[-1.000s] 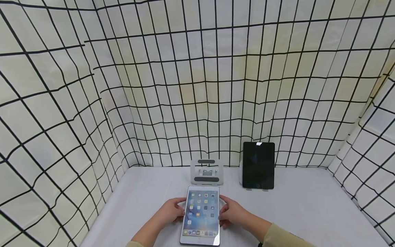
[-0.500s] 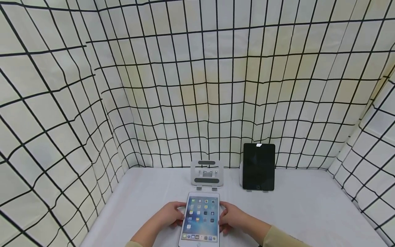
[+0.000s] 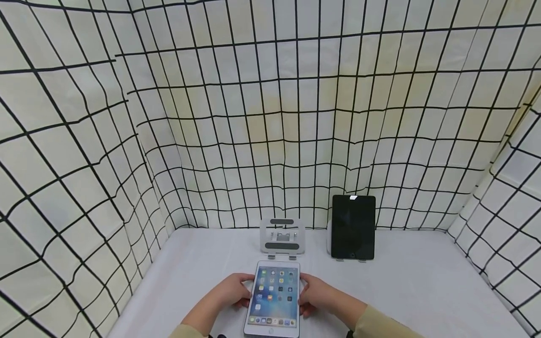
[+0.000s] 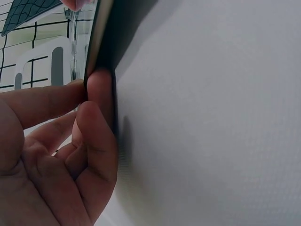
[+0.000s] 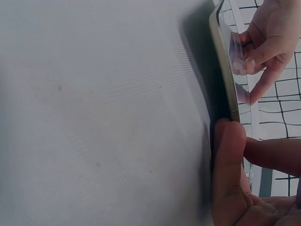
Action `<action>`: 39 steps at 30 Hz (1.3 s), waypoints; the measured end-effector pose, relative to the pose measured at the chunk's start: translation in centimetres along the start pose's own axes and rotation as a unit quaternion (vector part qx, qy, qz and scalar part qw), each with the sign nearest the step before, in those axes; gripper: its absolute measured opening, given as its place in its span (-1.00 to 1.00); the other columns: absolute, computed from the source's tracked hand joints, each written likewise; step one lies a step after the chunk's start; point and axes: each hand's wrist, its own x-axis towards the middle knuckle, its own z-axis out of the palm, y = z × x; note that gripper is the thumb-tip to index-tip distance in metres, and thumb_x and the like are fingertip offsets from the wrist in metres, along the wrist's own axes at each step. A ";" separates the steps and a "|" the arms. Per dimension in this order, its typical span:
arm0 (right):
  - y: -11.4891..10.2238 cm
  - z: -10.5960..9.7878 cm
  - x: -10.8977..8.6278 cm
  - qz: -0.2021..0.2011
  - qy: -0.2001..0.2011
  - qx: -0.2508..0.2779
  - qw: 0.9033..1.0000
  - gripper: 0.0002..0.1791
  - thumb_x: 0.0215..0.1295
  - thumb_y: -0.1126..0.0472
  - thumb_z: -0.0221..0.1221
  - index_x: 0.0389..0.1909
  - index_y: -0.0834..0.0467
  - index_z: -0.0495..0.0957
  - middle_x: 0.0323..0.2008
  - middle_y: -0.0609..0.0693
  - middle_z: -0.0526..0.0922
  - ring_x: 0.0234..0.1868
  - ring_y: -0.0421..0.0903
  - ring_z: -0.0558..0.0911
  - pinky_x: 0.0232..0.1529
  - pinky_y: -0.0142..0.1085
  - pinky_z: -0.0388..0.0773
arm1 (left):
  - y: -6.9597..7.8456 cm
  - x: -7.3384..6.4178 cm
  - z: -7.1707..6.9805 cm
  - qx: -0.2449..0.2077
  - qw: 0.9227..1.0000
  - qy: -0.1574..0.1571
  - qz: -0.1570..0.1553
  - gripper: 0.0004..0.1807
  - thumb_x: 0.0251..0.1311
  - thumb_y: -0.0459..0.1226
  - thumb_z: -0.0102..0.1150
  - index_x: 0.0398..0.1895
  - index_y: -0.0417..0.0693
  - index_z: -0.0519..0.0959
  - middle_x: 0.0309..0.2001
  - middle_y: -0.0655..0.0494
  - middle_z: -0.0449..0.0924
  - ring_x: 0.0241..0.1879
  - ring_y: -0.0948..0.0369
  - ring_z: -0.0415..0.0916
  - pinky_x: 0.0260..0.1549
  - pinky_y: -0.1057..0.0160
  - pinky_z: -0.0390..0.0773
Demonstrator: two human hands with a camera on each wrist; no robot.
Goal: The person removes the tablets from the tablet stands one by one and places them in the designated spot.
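Note:
A white tablet [image 3: 276, 295] with a lit home screen lies face up between my two hands at the near middle of the table. My left hand [image 3: 233, 290] pinches its left edge, thumb on top; the left wrist view shows fingertips [image 4: 99, 87] tucked under that edge. On the opposite side my right hand [image 3: 318, 295] grips the right edge in the same way, its fingers [image 5: 230, 155] curled beneath the rim in the right wrist view. A shadow lies under the tablet's edge there; whether any part touches the table is hard to tell.
Just beyond the tablet stands a white tablet stand [image 3: 282, 237] with grey pads and two small front hooks. To its right, a black tablet [image 3: 353, 230] leans upright on another stand. A white, black-gridded curtain [image 3: 270, 117] encloses the back and sides of the white table [image 3: 422, 281].
The white tablet and both hands have moved slightly toward me, away from the stand. The stand's front hooks, hidden a second ago, now show. The grip on both edges is unchanged.

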 end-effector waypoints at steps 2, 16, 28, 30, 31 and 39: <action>-0.1 -0.1 0.1 0.002 0.003 -0.005 1.000 -0.13 0.15 0.48 0.25 0.49 0.30 0.10 -0.39 0.17 0.63 -0.53 -0.04 0.66 -0.48 -0.35 0.62 | 0.2 0.0 0.1 0.002 1.000 0.001 -0.003 -0.41 0.14 -0.47 0.23 0.31 -0.22 0.46 -0.55 0.02 0.62 -0.58 0.19 0.54 -0.54 0.29 0.52; -0.4 -0.1 0.5 0.009 0.010 -0.004 1.000 -0.10 0.13 0.50 0.25 0.50 0.28 0.09 -0.40 0.19 0.65 -0.58 -0.08 0.65 -0.52 -0.33 0.61 | 0.0 0.8 -0.7 0.011 0.999 -0.046 0.012 -0.37 0.13 -0.48 0.27 0.34 -0.21 0.43 -0.59 0.00 0.63 -0.64 0.21 0.55 -0.58 0.29 0.57; -0.4 -0.3 0.2 0.022 0.010 -0.014 1.000 -0.12 0.15 0.48 0.27 0.50 0.24 0.12 -0.43 0.19 0.67 -0.59 -0.07 0.67 -0.55 -0.35 0.60 | 0.3 0.5 0.0 0.020 0.999 -0.040 -0.028 -0.26 0.07 -0.45 0.35 0.40 -0.16 0.37 -0.58 -0.03 0.66 -0.65 0.20 0.57 -0.62 0.32 0.56; -0.3 -0.3 0.3 0.028 0.006 -0.016 0.999 -0.10 0.14 0.46 0.29 0.50 0.23 0.12 -0.43 0.20 0.68 -0.59 -0.07 0.67 -0.54 -0.35 0.61 | 0.3 0.4 0.1 0.021 0.998 -0.038 -0.035 -0.24 0.06 -0.45 0.36 0.40 -0.15 0.37 -0.57 -0.03 0.65 -0.65 0.20 0.57 -0.63 0.33 0.56; -0.2 -0.2 0.3 0.032 0.004 -0.017 0.999 -0.09 0.13 0.46 0.30 0.51 0.22 0.11 -0.43 0.20 0.68 -0.59 -0.07 0.67 -0.53 -0.34 0.61 | 0.3 0.4 0.2 0.022 0.998 -0.037 -0.038 -0.24 0.06 -0.45 0.36 0.41 -0.15 0.37 -0.58 -0.03 0.65 -0.65 0.20 0.56 -0.63 0.33 0.55; 0.1 -0.1 0.3 0.045 0.003 -0.020 0.999 0.01 0.06 0.44 0.37 0.53 0.19 0.08 -0.45 0.20 0.69 -0.59 -0.06 0.68 -0.52 -0.31 0.63 | 0.1 0.5 0.6 0.018 0.999 -0.029 -0.041 -0.22 0.06 -0.45 0.37 0.42 -0.14 0.35 -0.58 -0.03 0.64 -0.65 0.20 0.56 -0.64 0.33 0.55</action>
